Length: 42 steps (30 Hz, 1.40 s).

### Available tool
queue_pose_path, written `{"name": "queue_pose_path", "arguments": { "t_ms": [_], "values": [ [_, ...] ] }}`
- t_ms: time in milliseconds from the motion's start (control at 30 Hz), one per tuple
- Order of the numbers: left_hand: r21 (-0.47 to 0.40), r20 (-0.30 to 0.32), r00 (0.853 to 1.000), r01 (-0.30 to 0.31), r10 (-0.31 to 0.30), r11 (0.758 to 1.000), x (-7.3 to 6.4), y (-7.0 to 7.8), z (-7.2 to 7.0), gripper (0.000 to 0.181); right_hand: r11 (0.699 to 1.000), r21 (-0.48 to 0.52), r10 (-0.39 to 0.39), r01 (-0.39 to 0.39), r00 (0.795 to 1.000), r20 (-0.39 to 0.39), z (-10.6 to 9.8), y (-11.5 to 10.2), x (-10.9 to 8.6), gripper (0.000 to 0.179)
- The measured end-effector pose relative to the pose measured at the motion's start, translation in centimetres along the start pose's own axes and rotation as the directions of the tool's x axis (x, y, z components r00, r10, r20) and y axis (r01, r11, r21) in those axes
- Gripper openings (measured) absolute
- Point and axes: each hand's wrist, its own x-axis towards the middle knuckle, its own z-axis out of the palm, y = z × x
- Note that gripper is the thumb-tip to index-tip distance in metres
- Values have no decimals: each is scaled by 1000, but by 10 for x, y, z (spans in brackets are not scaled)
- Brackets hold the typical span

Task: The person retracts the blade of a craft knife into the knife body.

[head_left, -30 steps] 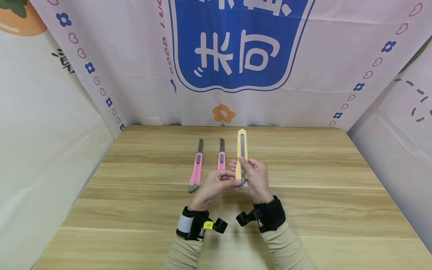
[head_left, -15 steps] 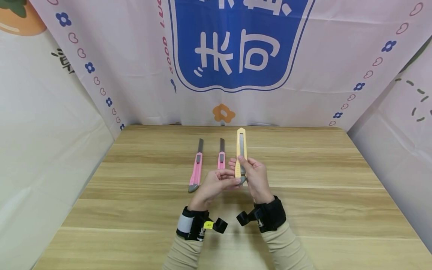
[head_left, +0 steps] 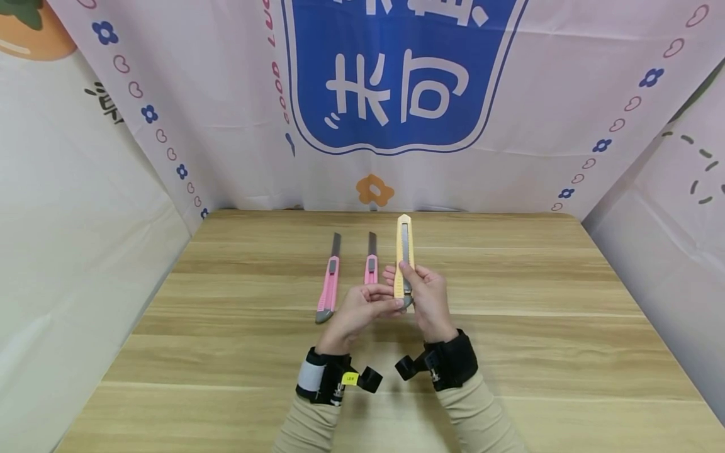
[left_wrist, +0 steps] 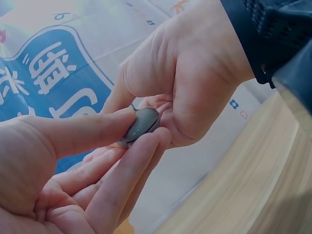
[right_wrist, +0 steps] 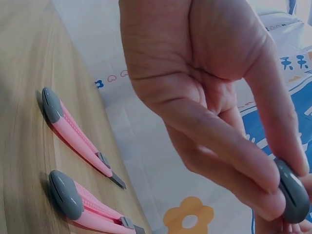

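A yellow utility knife (head_left: 404,242) with a grey end cap (left_wrist: 143,124) is held above the table, tip away from me, no blade sticking out. My right hand (head_left: 433,303) grips its body, thumb on the front over the slot and fingers behind. Thumb and fingers of my left hand (head_left: 358,309) pinch the cap at the near end. The right wrist view shows that left hand (right_wrist: 204,97) up close. On the table to the left lie two pink utility knives, the outer one (head_left: 330,286) in full, the inner one (head_left: 371,270) partly hidden by my left hand; both blades are out.
The wood-grain table (head_left: 538,314) extends on both sides of my hands. A printed cloth (head_left: 238,126) hangs along its back edge, and pale cloths flank the left and right sides. Each wrist carries a black strap with a small camera.
The yellow knife has risen very slightly and shifted a touch left, with both hands keeping the same hold. The pink knives have stayed put.
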Motion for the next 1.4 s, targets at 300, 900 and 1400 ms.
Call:
{"name": "queue_pose_path", "arguments": {
  "t_ms": [300, 900, 1400],
  "values": [
    [-44, -19, 1000, 4, -5, 999, 0, 0, 3, 28, 998, 36, -49, 48, 998, 24, 0, -3, -1, 32],
    [-38, -38, 999, 14, -15, 999, 0, 1, 2, 30, 997, -11, -80, 81, 996, 44, 0, -3, -3, 30],
    [-16, -48, 999, 3, -3, 1000, -1, -1, 2, 28, 998, -44, -50, 52, 997, 52, 0, -6, -4, 33]
  ]
}}
